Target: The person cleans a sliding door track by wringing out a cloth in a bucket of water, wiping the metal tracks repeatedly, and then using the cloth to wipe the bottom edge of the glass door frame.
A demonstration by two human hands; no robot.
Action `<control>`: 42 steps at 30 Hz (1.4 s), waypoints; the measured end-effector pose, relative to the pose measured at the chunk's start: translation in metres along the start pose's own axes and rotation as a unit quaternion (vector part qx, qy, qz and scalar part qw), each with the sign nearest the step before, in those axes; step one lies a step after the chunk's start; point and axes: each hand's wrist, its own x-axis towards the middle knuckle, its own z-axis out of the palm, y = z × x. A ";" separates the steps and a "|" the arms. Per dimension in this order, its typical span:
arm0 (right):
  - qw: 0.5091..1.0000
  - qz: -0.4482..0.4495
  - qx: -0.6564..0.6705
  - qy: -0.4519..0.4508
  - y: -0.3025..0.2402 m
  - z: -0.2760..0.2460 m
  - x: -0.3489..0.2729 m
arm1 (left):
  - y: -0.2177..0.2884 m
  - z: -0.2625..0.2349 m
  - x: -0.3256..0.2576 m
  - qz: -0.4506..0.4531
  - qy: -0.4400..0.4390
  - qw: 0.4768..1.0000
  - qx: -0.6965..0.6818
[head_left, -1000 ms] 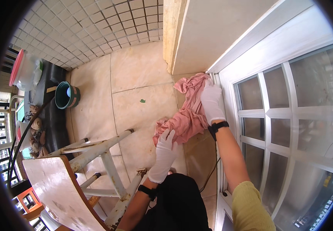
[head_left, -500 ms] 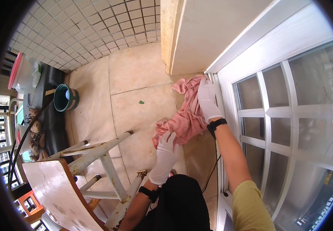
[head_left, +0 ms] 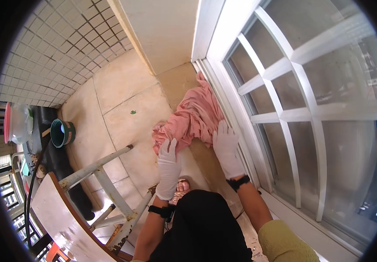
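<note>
A crumpled pink cloth (head_left: 190,115) lies bunched on the tiled floor against the white door track. My left hand (head_left: 168,168), in a white glove, lies on the cloth's near left end with its fingers stretched out over the folds. At the near right edge of the cloth is my right hand (head_left: 227,150), also gloved in white. Its fingers point forward, slightly apart, and the fingertips touch the cloth beside the track. Both palms face down, so their undersides are hidden.
Along the right runs a white paned door (head_left: 280,113). A stool or chair with rusty white legs (head_left: 112,190) stands at the left. Beyond it are a green pot (head_left: 63,133) and a clear tub with a pink lid (head_left: 19,124). A wall end (head_left: 162,35) juts in ahead.
The view has turned and shifted. My right hand has come back from the cloth's far end to its near right edge. My left hand stays at the left end.
</note>
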 end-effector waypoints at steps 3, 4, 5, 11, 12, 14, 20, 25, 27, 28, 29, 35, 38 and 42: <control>1.000 0.022 0.002 0.000 0.024 -0.001 -0.072 | 0.007 0.005 -0.008 0.024 -0.004 1.000 0.011; 0.999 0.036 0.003 -0.016 0.029 -0.002 -0.094 | 0.008 0.003 -0.012 0.038 -0.014 0.999 0.012; 0.998 0.050 0.004 -0.032 0.033 -0.003 -0.113 | 0.009 0.002 -0.014 0.040 -0.019 0.999 0.014; 0.981 0.084 -0.071 -0.159 0.061 -0.016 -0.216 | 0.018 0.003 -0.034 0.140 -0.088 0.986 -0.035; 0.979 0.091 -0.074 -0.165 0.068 -0.014 -0.228 | 0.022 0.009 -0.040 0.155 -0.139 0.977 -0.039; 0.968 0.096 -0.087 -0.214 0.082 -0.010 -0.249 | 0.032 0.018 -0.055 0.172 -0.196 0.964 -0.048; 0.955 0.123 -0.004 -0.271 0.080 -0.021 -0.237 | 0.053 0.014 -0.075 0.222 -0.201 0.950 -0.091; 0.989 0.052 0.092 -0.099 0.080 -0.031 -0.226 | 0.052 0.011 -0.063 0.127 -0.177 0.964 -0.149; 0.994 0.024 0.087 -0.064 0.084 -0.018 -0.218 | 0.057 0.013 -0.061 0.132 -0.171 0.965 -0.148; 0.994 0.028 0.088 -0.064 0.086 -0.013 -0.218 | 0.059 0.014 -0.059 0.134 -0.163 0.966 -0.147; 0.992 0.040 0.077 -0.086 0.088 -0.009 -0.219 | 0.062 0.017 -0.056 0.137 -0.166 0.966 -0.146; 0.986 0.075 -0.016 -0.151 0.082 -0.003 -0.224 | 0.070 0.019 -0.053 0.152 -0.145 0.967 -0.143; 0.964 0.121 0.025 -0.235 0.082 -0.008 -0.235 | 0.070 0.015 -0.057 0.153 -0.148 0.967 -0.142; 0.920 0.196 0.066 -0.333 0.074 -0.030 -0.236 | 0.060 0.012 -0.062 0.144 -0.158 0.966 -0.144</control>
